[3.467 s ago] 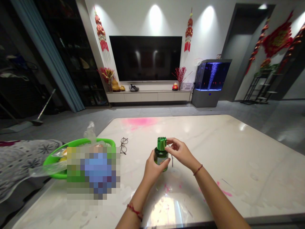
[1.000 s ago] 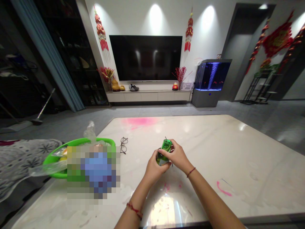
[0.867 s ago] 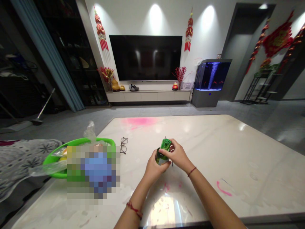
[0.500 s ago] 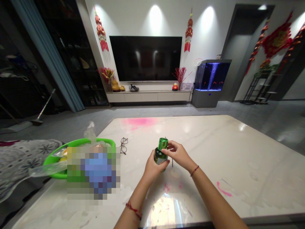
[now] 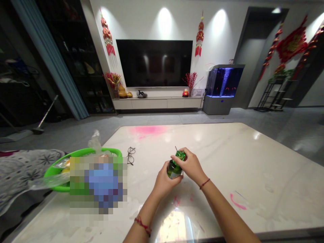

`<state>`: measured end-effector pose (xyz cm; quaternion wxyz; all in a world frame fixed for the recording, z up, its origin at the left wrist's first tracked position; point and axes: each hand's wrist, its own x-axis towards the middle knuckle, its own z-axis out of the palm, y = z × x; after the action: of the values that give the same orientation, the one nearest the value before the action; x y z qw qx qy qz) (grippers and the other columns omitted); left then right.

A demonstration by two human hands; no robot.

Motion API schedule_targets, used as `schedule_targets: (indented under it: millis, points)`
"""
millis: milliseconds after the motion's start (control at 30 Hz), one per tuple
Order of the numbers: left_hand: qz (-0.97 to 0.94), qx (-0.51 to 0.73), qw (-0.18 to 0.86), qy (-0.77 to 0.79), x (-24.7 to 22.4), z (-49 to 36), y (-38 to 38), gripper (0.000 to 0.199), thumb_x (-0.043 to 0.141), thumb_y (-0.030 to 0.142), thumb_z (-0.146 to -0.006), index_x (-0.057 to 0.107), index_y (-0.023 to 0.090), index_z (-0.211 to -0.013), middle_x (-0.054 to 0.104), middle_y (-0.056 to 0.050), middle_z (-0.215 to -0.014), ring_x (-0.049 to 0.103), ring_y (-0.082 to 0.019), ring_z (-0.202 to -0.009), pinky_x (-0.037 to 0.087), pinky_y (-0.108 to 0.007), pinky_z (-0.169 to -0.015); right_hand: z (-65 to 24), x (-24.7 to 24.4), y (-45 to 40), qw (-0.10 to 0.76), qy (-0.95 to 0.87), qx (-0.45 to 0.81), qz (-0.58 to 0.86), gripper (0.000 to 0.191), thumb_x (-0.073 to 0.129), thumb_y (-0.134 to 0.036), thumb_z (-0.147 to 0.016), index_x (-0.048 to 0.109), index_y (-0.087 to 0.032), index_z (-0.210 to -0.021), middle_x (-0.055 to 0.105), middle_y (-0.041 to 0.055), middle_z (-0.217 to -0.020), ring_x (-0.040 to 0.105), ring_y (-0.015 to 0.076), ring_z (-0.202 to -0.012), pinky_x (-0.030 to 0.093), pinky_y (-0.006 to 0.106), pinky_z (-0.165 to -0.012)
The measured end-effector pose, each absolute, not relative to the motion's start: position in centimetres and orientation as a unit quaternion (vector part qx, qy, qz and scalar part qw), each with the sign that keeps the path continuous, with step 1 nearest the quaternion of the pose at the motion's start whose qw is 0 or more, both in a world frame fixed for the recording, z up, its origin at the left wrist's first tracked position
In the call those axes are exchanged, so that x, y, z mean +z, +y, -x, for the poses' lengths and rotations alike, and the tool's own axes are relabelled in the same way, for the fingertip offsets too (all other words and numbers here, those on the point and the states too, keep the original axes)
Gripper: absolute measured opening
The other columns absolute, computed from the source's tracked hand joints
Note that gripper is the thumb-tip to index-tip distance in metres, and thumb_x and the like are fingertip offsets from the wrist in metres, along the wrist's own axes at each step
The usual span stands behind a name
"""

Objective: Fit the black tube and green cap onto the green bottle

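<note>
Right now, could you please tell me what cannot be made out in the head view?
Head view:
- Label on the green bottle: too small to read.
- Contents of the green basket: partly hidden by pixelation.
- Green top: partly hidden by the right hand.
- Left forearm, right forearm: cut off by the bottom edge.

The tabletop [image 5: 265, 168] is pale, glossy and faintly veined, with rounded far corners. A green basket [image 5: 115, 150] is located at the left edge; clear plastic bags [image 5: 95, 141] protrude above its rim. Its near side and a blue item [image 5: 105, 179] are pixelated, so the contact between that item and the surface cannot be determined. A pair of glasses [image 5: 131, 156] lies just right of the basket, toward the far left corner. A diffuse pink stain [image 5: 149, 129] adjoins the far edge, left of centre. Smaller pink marks [image 5: 176, 201] occupy the near central area. A curved pink streak [image 5: 237, 203] and a thin dark line [image 5: 238, 194] lie toward the near right corner.
</note>
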<state>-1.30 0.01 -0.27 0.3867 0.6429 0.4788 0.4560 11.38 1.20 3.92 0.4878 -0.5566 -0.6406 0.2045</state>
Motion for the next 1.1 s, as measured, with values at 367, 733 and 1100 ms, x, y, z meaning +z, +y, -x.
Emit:
schedule_targets:
  millis: [367,733,1100]
  points:
    - [-0.648,0.456,0.377,0.481,-0.55,1.54,0.29,0.045,0.068,0.028,-0.058,0.053,0.017,-0.099,0.063,-0.005,-0.091,0.059,-0.019,-0.082,0.044,-0.029,-0.072,-11.97,3.92,1.59,0.484,-0.639,0.271,0.532,0.039,0.062,-0.033,-0.065,0.054,-0.019,-0.100,0.061,0.0032,-0.081,0.056,0.0161,-0.071,0.045,0.029,-0.066]
    - [-0.646,0.450,0.379,0.486,-0.34,1.48,0.34,0.043,0.067,0.026,-0.059,0.052,0.017,-0.098,0.063,-0.004,-0.090,0.058,-0.017,-0.082,0.045,-0.028,-0.073,-12.16,3.43,1.95,0.525,-0.620,0.338,0.476,0.040,0.061,-0.033,-0.066,0.054,-0.019,-0.102,0.060,0.0066,-0.099,0.057,0.0186,-0.089,0.044,0.033,-0.078]
    - [-0.670,0.429,0.328,0.510,-0.39,1.25,-0.18,0.048,0.068,0.026,-0.057,0.050,0.019,-0.101,0.062,-0.001,-0.090,0.058,-0.016,-0.079,0.044,-0.026,-0.069,-11.57,3.71,1.44,0.466,-0.636,0.214,0.576,0.036,0.060,-0.045,-0.066,0.058,-0.019,-0.091,0.062,0.0040,-0.082,0.057,0.0173,-0.071,0.044,0.030,-0.069]
